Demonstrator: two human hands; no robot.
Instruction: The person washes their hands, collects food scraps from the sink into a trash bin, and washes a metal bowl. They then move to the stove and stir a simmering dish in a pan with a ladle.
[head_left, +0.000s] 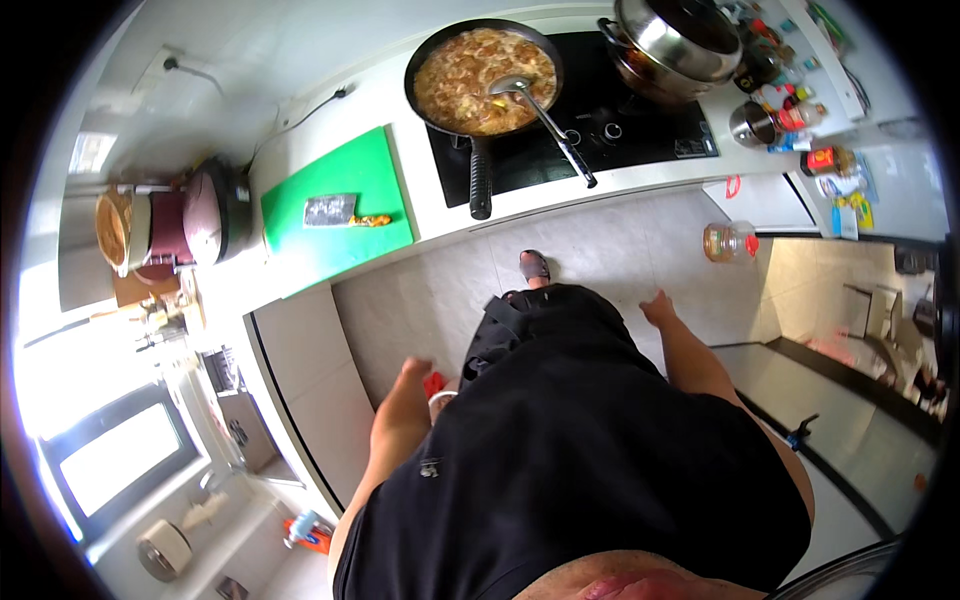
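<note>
Both arms hang at my sides over the tiled floor. My left hand (417, 366) appears near a red item and a white-rimmed container beside my hip; its fingers are blurred. My right hand (658, 307) is over the floor, with no object seen in it, its fingers partly hidden. Above them, a black frying pan (450, 124) full of bubbling brown stew stands on the black cooktop (502, 169). A metal ladle (555, 131) rests in it, its handle over the pan's rim. A cleaver (331, 211) lies on a green cutting board (330, 259) left of the pan.
A lidded steel pot (675, 45) stands at the cooktop's right, beside several seasoning bottles (799, 116). A rice cooker (214, 210) is left of the board. A large oil bottle (729, 243) with a red cap stands on the floor at the right.
</note>
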